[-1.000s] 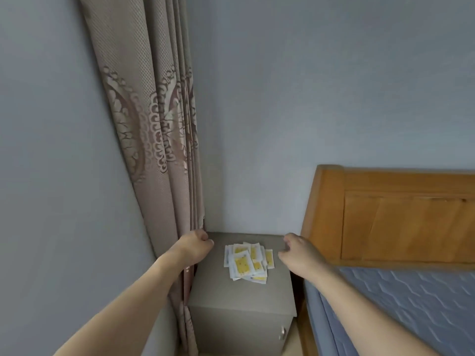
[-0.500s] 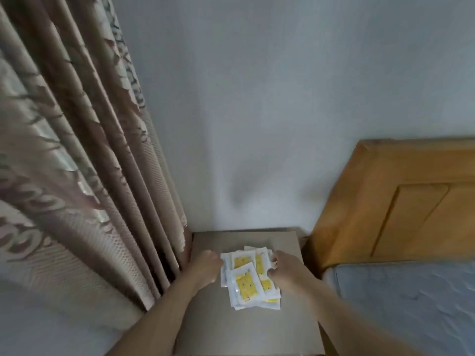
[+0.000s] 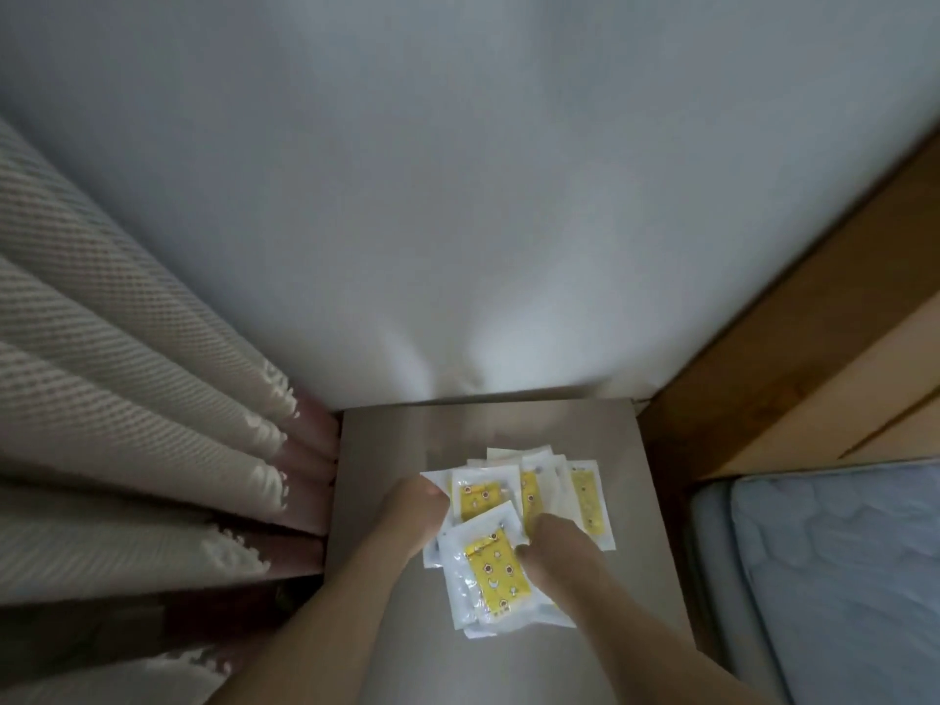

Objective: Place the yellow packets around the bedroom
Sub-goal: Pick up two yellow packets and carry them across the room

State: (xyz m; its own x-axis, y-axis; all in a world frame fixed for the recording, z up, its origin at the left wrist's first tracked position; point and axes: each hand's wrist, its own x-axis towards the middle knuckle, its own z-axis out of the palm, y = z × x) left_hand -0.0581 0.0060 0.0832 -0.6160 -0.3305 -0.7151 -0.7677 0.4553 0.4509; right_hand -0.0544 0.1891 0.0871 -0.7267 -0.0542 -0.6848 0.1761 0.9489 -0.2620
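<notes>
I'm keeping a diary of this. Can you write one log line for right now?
stage: picking up | left hand: on pile's left edge | right hand: on top yellow packet | pile: on nightstand

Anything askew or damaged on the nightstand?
Nothing damaged. The yellow packets in clear-white wrappers lie in a loose overlapping heap, fanned at different angles, on the grey-brown nightstand top. The left hand and right hand rest on the heap's sides.

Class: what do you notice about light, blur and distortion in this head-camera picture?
Head view: dim, soft light; a pale sheen on the nightstand top near the wall; the wide lens bends the headboard edge; the curtain is soft; both hands look slightly blurred, while the packets stay readable.
</notes>
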